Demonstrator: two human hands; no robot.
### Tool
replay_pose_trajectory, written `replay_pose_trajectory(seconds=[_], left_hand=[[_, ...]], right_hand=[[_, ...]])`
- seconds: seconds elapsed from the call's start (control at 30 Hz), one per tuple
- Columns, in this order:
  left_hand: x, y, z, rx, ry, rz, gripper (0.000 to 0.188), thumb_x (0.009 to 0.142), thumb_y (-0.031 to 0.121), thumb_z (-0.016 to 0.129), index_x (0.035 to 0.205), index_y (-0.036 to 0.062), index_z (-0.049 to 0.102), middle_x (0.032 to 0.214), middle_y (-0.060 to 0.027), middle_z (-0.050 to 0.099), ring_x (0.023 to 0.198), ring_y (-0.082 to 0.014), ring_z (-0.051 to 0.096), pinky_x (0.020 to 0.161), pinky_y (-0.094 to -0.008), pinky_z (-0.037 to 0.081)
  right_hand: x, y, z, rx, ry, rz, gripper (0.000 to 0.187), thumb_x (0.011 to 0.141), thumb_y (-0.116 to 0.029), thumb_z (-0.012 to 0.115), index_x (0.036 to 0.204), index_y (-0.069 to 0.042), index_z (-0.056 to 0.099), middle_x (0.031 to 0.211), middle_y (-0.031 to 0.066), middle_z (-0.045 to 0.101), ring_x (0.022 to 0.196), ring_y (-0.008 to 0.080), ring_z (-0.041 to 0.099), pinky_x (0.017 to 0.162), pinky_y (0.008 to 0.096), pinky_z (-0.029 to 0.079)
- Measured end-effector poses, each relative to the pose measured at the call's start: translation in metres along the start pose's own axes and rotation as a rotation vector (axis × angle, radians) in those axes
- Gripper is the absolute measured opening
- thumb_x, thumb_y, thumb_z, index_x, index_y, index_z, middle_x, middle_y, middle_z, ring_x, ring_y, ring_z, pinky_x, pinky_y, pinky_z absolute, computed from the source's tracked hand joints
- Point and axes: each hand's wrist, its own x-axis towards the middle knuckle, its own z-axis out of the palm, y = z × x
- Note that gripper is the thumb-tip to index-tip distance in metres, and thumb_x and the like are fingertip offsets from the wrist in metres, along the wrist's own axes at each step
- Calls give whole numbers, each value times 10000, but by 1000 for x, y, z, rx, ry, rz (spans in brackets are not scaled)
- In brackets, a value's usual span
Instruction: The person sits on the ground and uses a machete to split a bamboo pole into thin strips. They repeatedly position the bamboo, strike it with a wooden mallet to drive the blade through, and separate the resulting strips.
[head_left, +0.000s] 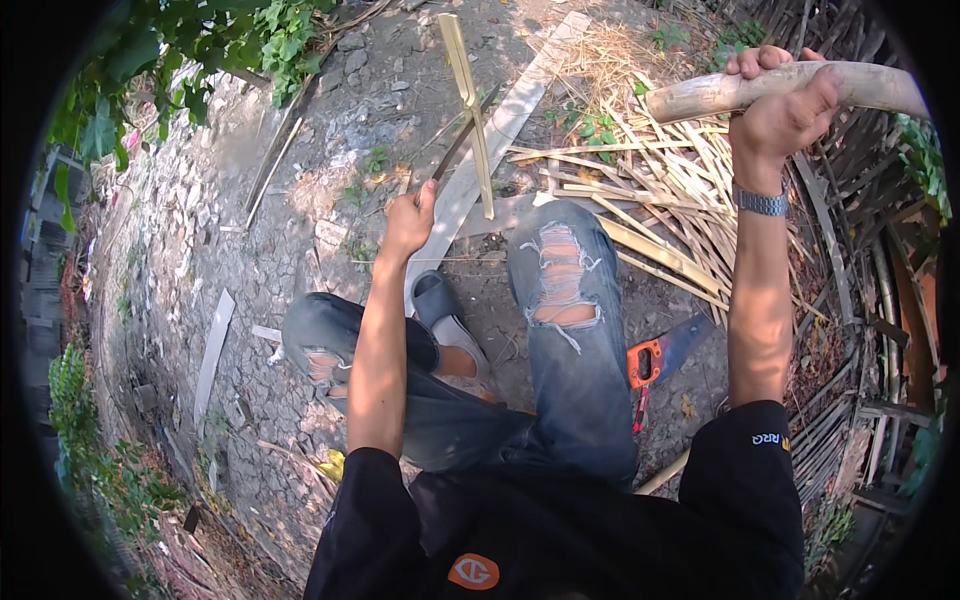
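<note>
My left hand (408, 220) is closed around the handle of a knife (455, 150) with a long dark blade. The blade points away from me and crosses a split bamboo piece (462, 75), which stands tilted near a long grey board (517, 105). It looks lodged in the bamboo, though the exact contact is hard to make out. Raised at the far right, my right hand (785, 112) grips a thick, pale, slightly curved wooden stick (700, 96). The stick is well apart from the knife.
Right of the board lies a heap of split bamboo strips (670, 190). An orange-handled handsaw (648, 362) rests on the ground beside my right knee. Leafy plants (130, 60) hang at the upper left, and a stick fence (880, 260) borders the right. Cracked earth and stones cover the left side.
</note>
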Motion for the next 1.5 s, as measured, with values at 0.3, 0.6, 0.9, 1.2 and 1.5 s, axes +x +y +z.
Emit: replay_pose_trajectory(seconds=[0.3,0.6,0.9,1.2,1.5], left_hand=[[0,-60,63,246,-226,-110,728,1005,569,455,1044,-114,705,1010,-376,675,1101,-511,635,995,-478,489],[-20,-97,95,59,-168,-300,709,1007,570,460,1053,-98,696,1009,-374,677,1068,-506,651,934,-494,499],[-69,-135,98,-46,42,5,660,992,569,484,1124,-39,704,1032,-395,651,1088,-520,626,941,-498,498],[-65,-127,109,238,-127,-367,580,993,514,512,1236,7,652,1129,-337,675,1141,-482,629,1003,-509,485],[-78,-112,119,234,-326,-376,606,978,513,538,1289,-1,614,1159,-345,660,1174,-472,613,996,-519,487]], right_hand=[[-214,130,-179,-1149,-922,591,611,940,-446,668,1361,-16,562,1178,315,653,1069,333,663,938,474,515],[-171,100,-84,-478,-35,689,327,1037,-362,592,1018,-39,544,611,23,529,481,101,541,438,269,430],[-303,118,-214,-955,-980,817,472,873,-391,693,1095,25,670,1039,337,676,1026,479,653,892,475,513],[-334,13,-236,-1083,-306,1304,388,978,-353,666,1070,22,626,732,104,650,600,179,639,577,343,506],[-454,-100,-319,-1770,-220,1205,599,915,-268,698,1367,70,500,1246,247,611,1170,360,598,985,419,471]])
